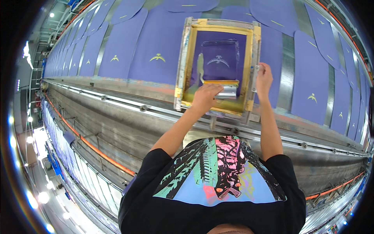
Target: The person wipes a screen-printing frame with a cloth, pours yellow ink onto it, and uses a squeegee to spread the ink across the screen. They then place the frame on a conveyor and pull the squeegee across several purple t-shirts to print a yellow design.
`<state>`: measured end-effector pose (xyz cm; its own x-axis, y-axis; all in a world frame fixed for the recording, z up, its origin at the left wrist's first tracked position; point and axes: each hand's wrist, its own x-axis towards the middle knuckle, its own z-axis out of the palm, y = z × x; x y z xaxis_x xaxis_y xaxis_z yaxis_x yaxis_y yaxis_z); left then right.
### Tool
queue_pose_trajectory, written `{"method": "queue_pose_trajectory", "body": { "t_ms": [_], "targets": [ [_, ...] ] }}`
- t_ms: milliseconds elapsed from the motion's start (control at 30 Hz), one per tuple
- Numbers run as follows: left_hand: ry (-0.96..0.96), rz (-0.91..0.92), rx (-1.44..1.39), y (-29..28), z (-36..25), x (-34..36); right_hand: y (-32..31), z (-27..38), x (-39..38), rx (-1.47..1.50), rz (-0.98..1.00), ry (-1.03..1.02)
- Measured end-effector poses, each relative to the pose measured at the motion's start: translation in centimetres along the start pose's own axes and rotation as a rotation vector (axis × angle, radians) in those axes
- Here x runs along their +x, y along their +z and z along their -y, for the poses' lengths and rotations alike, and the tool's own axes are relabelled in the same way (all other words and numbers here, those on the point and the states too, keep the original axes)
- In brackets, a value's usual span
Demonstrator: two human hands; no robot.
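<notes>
A screen printing frame (256, 50) with yellow-taped edges lies over a purple fabric panel (156, 43) on the long table. Its mesh (220, 72) shows a pale curved design, with a streak of yellowish ink (200, 64) along the left side. My left hand (204, 98) is closed on a squeegee (229, 92) with a silver body, resting on the near part of the mesh. On the frame's right side, my right hand (264, 80) grips the edge near a small metal fitting, its fingers curled and partly hidden.
More purple panels (311, 74) with yellow curved prints lie along the table on both sides. A metal rail (117, 99) with round fittings runs along the near table edge. An orange cable or pipe (95, 146) stretches along a lower structure at left.
</notes>
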<state>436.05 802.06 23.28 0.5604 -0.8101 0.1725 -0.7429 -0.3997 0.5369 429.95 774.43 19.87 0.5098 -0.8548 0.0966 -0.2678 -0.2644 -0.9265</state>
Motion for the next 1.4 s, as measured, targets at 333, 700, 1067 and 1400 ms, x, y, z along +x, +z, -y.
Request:
{"method": "queue_pose_trajectory", "body": {
  "t_ms": [333, 700, 1067, 1400],
  "targets": [
    [-0.126, 0.003, 0.059, -18.0, 20.9, -7.4, 26.0, 10.0, -11.7, 0.087, 0.032, 0.011],
    [-0.018, 0.119, 0.176, -20.8, 26.9, -12.7, 30.7, 10.0, -12.4, -0.066, 0.034, 0.073],
    [-0.291, 0.21, 0.075, -24.2, 34.5, 9.9, 30.6, 11.1, -12.3, -0.045, 0.068, 0.117],
    [0.014, 0.03, 0.21, -18.8, 32.4, -0.7, 30.4, 11.3, -12.1, -0.05, 0.059, 0.172]
  ]
}}
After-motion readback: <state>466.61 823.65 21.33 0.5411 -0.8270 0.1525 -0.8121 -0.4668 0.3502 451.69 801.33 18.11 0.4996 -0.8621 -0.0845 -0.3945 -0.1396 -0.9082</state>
